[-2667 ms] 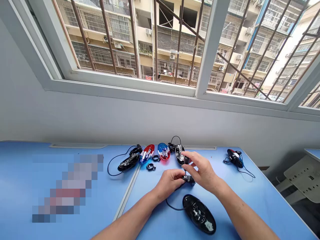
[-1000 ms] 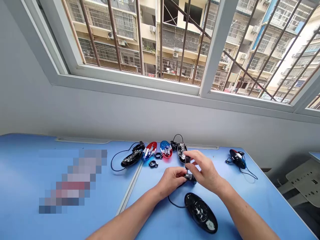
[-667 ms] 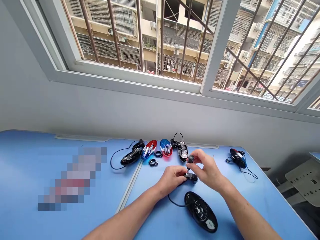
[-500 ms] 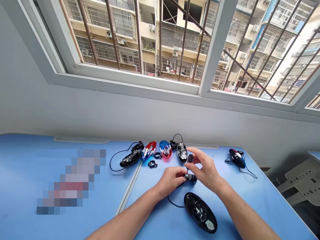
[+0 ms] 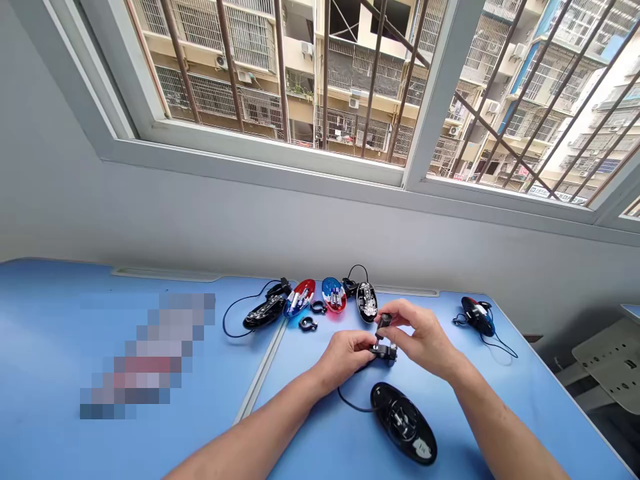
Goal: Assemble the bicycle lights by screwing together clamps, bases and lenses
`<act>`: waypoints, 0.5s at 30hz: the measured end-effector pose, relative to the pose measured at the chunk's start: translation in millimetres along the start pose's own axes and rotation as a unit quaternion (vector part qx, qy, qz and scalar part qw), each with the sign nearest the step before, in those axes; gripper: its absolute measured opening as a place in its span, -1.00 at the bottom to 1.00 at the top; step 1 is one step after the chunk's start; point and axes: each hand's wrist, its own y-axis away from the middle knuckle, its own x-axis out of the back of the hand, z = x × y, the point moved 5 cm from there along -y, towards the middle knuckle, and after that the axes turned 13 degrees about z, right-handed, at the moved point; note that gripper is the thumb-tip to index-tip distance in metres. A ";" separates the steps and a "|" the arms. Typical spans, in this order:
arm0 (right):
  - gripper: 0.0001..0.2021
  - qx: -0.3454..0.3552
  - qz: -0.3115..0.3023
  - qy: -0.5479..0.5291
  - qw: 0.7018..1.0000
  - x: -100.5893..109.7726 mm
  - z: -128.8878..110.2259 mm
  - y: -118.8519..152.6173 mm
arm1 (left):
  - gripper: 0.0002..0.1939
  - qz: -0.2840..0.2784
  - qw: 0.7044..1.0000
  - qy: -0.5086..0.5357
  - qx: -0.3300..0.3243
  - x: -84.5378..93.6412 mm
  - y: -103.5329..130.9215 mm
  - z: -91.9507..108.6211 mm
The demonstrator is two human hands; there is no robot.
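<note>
My right hand [image 5: 423, 337] pinches the dark handle of a short screwdriver [image 5: 384, 321] between thumb and fingers. The metal shaft points down onto a small black clamp [image 5: 386, 354]. From the left, the closed fingers of my left hand [image 5: 343, 357] grip that clamp at the table; they hide part of it. A thin black cable runs from under the left hand to a black oval housing [image 5: 413, 430], which lies nearer to me with a round recess and a pale sticker in view.
Behind my hands lie a black-and-silver oval shell [image 5: 367, 302], a blue-and-red shell [image 5: 334, 294], a red-and-blue shell [image 5: 300, 298], black ring clamps [image 5: 308, 324] and a cabled black unit [image 5: 265, 313]. Another unit [image 5: 477, 316] rests at the right. A pixelated patch covers the left of the blue table [image 5: 200, 393].
The view has shifted slightly. My right fingers have altered their hold on the screwdriver handle, which leans a little more. My left hand still holds the clamp in the same place.
</note>
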 end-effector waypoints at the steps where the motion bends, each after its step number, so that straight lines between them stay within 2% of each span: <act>1: -0.91 0.003 0.017 0.008 1.000 -0.8 1.4 -0.3 | -0.90 -0.001 1.000 0.000 0.000 0.0 0.2 0.4; 4: -0.91 0.024 0.067 0.031 0.997 -3.2 5.1 0.4 | -0.88 -0.011 1.000 0.002 -0.003 -0.4 1.3 3.4; 8: -0.78 0.066 0.106 0.062 0.990 -4.5 7.4 3.1 | -0.87 -0.017 1.000 0.002 -0.009 -0.3 2.5 6.6; 10: -0.78 0.076 0.087 0.060 0.992 -4.7 6.8 3.9 | -0.91 -0.015 1.000 0.001 -0.010 0.1 2.2 6.1; 15: -0.66 0.047 -0.031 0.024 0.998 -2.6 2.3 4.1 | -0.94 -0.014 1.000 0.005 -0.006 -0.1 0.7 1.8</act>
